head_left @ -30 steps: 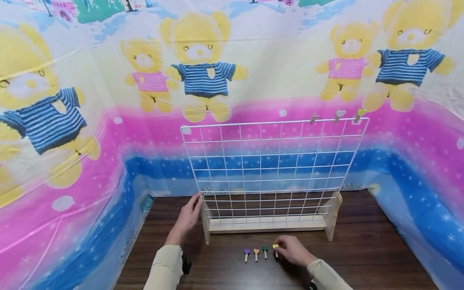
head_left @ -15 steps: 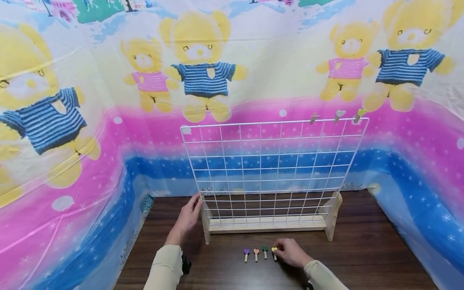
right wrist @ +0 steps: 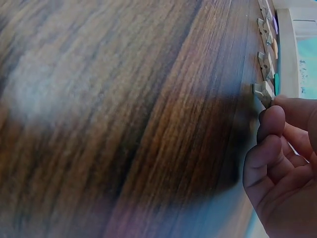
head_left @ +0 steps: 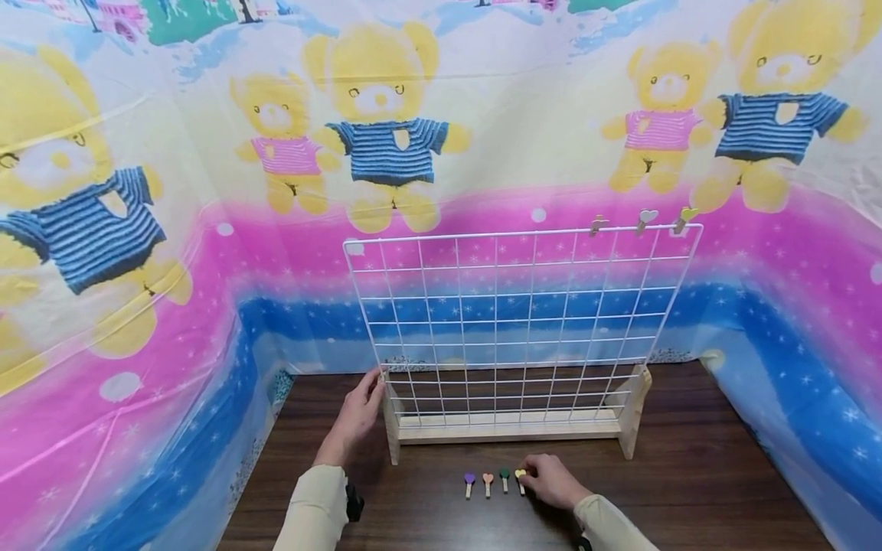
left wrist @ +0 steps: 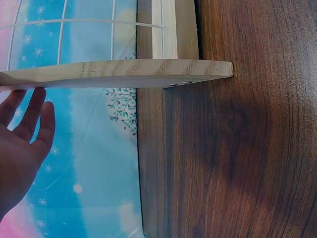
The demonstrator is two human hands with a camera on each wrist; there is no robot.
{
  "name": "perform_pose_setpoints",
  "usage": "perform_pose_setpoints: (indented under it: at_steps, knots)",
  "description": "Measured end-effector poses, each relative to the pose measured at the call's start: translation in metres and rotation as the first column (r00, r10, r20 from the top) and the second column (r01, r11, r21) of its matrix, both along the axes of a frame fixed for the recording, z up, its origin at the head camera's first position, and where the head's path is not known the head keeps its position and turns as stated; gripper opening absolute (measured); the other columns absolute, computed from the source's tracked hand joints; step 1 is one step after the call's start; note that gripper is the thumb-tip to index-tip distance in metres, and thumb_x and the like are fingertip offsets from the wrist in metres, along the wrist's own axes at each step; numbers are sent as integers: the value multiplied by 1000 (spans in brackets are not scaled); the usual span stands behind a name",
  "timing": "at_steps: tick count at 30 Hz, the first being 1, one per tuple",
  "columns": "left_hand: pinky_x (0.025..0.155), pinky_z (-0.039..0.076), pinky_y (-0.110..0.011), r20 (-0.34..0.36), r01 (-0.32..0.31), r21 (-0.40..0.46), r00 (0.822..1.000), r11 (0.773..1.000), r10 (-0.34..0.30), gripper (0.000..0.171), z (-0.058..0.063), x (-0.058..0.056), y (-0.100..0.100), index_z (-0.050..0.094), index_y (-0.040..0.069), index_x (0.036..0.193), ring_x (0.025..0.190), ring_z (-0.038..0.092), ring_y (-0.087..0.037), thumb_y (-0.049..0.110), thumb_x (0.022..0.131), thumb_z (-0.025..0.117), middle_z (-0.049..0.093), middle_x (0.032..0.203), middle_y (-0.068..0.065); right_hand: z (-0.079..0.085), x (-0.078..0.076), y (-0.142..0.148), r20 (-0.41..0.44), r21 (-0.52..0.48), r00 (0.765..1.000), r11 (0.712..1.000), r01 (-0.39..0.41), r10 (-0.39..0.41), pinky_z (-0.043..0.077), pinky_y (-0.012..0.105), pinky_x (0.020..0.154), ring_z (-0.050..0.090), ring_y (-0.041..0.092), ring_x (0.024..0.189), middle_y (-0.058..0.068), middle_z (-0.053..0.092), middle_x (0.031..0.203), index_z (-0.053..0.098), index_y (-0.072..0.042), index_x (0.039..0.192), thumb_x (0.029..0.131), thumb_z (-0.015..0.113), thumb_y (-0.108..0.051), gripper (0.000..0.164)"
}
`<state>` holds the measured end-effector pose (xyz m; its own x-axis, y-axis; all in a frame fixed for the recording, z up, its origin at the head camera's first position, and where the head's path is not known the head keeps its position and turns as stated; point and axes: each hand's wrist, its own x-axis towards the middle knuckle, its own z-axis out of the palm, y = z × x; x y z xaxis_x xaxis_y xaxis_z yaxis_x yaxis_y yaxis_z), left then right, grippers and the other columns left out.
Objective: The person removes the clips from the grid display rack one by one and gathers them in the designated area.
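In the lower middle of the head view, the right hand (head_left: 554, 482) pinched a yellow heart clip (head_left: 521, 476) between thumb and forefinger, the grip closed down narrow. The clip lay at the left edge of the fingertips, its heart end up in the frame and its pale wooden stem pointing down. In the right wrist view it jutted from the pinch toward the upper right corner; whether it touched the table (head_left: 703, 490) I could not tell.

Just left of it stood a green clip (head_left: 505, 475), then an orange clip (head_left: 488, 479) and a purple clip (head_left: 469, 480), forming a row apart from one another.

At centre left, the left hand (head_left: 360, 405) had its fingers extended and spread, fingertips at the left upright of the wooden stand (head_left: 510, 438); it held no clip.

The stand bore a white wire grid (head_left: 496, 260). On its top rail, right of centre, sat a brownish clip (head_left: 598, 223), a white heart clip (head_left: 646, 219) and a second yellow clip (head_left: 686, 216). A bear-printed cloth (head_left: 524, 138) filled the upper frame.
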<state>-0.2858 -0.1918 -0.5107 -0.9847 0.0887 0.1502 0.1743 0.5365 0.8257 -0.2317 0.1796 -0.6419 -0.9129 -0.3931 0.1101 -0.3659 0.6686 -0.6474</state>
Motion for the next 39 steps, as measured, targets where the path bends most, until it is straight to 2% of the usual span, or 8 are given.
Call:
perform_pose_setpoints:
  at_steps: [9,16,21,39]
  knots:
    - [93,41,-52,16,-3,4,1000,1000,3,37,-1,-1,0,44,20,140,120,49,-32,24,103,41,52,132,-17,0,1,0,-3,-4,1000,1000,13,-13,42,24,56,48,1,60,-12,56,68,67,-9,84,82,70,-9,3]
    - [92,42,-52,-11,-1,-3,1000,1000,1,37,-1,-2,-1,45,19,140,118,51,-33,24,103,42,54,130,-18,-2,0,-1,-50,24,998,999,31,-30,42,26,59,48,3,64,-11,54,71,66,-11,82,82,71,-10,4]
    - [92,42,-52,-10,-1,1,1000,1000,1,37,-1,-2,0,45,20,140,118,51,-32,24,103,42,54,130,-16,-2,1,-2,-38,39,998,998,42,-41,40,26,58,47,4,64,-9,52,71,67,-11,83,82,70,-11,4]
    - [93,41,-52,-2,1,4,1000,1000,-1,37,-1,-2,-1,45,20,140,120,50,-33,25,103,41,52,132,-17,-3,2,2,-74,60,997,997,40,-35,39,25,57,44,4,63,-8,48,71,68,-11,82,81,71,-12,3]
